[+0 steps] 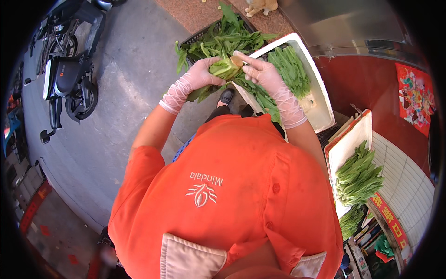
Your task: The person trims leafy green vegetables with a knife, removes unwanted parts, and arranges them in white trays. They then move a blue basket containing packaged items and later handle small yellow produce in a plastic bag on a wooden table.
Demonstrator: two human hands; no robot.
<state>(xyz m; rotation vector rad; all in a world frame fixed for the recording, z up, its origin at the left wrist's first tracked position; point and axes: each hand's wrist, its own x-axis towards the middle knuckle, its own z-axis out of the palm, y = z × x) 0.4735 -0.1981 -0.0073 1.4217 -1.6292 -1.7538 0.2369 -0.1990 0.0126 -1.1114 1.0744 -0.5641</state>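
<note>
My left hand (200, 75), in a thin translucent glove, grips a bunch of leafy greens (224, 69) around its pale green stems. The brownish butt end (237, 61) of the bunch points toward my right hand (262, 70), gloved likewise, whose fingertips pinch around it. Whether a small blade sits among those fingers cannot be made out. Just beyond my hands, a black plastic crate (197, 37) is heaped with loose long green leaves (223, 38). To the right, a white foam box (322, 94) holds neatly laid greens (289, 69).
Another foam box (352, 143) with stacked greens (359, 176) stands at my right side. A cat (260, 6) is on the stone step beyond the crate. An electric scooter (68, 76) is parked at left on the concrete floor (115, 115). My shoe (227, 96) shows below my hands.
</note>
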